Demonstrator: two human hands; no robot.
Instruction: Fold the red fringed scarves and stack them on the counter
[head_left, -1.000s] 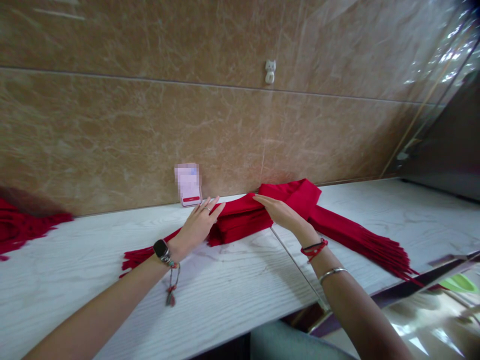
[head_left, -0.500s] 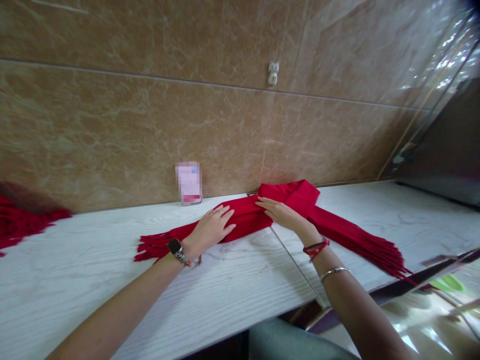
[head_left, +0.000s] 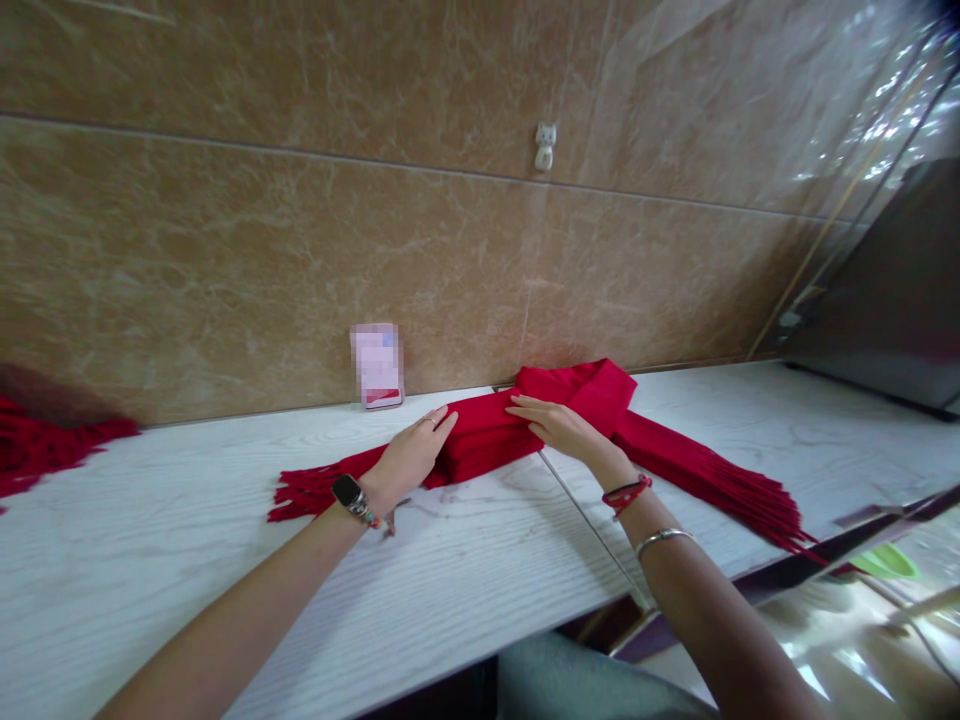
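Note:
A long red scarf [head_left: 491, 425] with fringed ends lies on the white wood-grain countertop [head_left: 450, 570]. It is folded over itself at the right, where one fringed tail slants toward the front edge. My left hand [head_left: 411, 458], wearing a ring and a watch, is closed on the scarf's left part, its thumb hidden by the fabric. A raised fold shows beside those fingers. My right hand [head_left: 559, 425] rests flat on the scarf's middle, fingers stretched out and open.
A pink-white card-like object [head_left: 379, 365], blurred, leans against the brown tiled wall [head_left: 262, 270]. Another red fringed cloth [head_left: 52, 445] lies at far left. A small white cat figure [head_left: 545, 147] is on the wall. A dark appliance [head_left: 892, 300] stands at right.
My left hand has shifted slightly left and its thumb has gone out of sight. The scarf beside it now bulges in a fold. My right hand stays nearly in place.

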